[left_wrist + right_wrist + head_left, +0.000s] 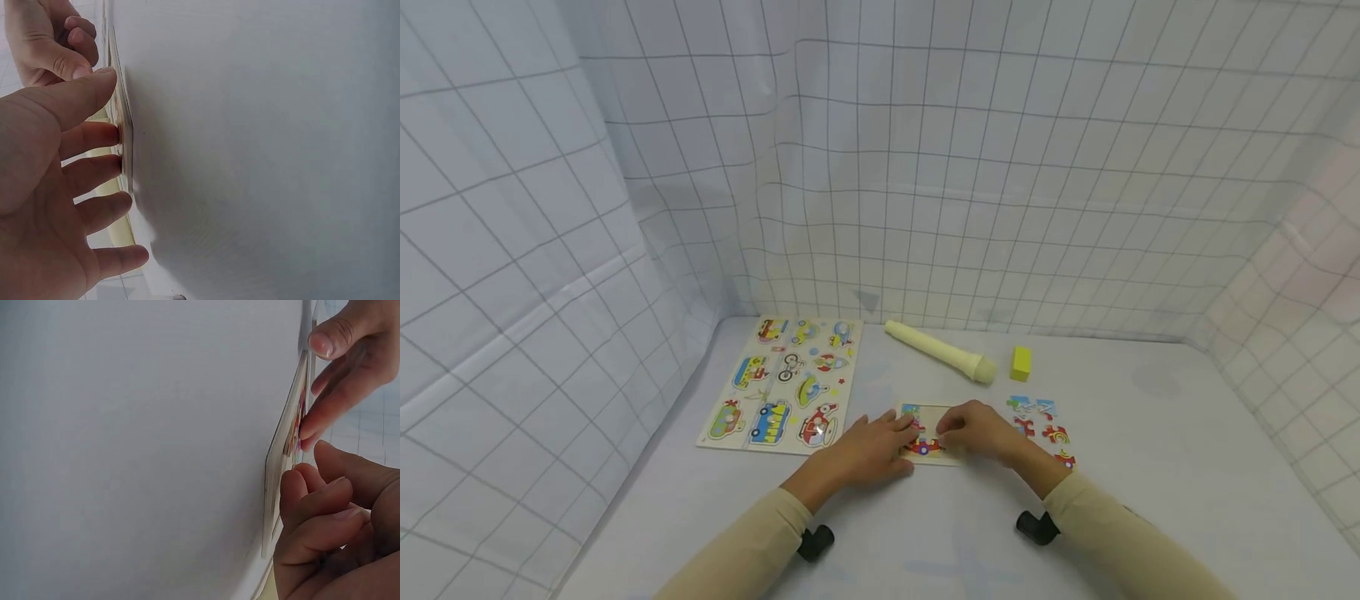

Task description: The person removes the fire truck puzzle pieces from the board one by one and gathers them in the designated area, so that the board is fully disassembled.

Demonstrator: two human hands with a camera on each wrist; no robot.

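A small jigsaw board (932, 415) lies on the table between the two hands. Bright puzzle pieces (925, 447) fill its left part, including a red and blue car shape. My left hand (874, 448) rests on the board's left side, its fingers fairly straight and fingertips touching the pieces and edge. Over the board's middle, my right hand (976, 428) has its fingers curled, the thumb and index close to the surface. Whether a piece sits between them is hidden. Loose puzzle pieces (1056, 433) lie right of the board, partly behind the right wrist.
A large vehicle peg puzzle (837, 414) lies at left. Behind the jigsaw board are a cream microphone-shaped object (940, 350) and a yellow block (1021, 363). White grid-patterned curtains (1000, 208) border the white table (1150, 433).
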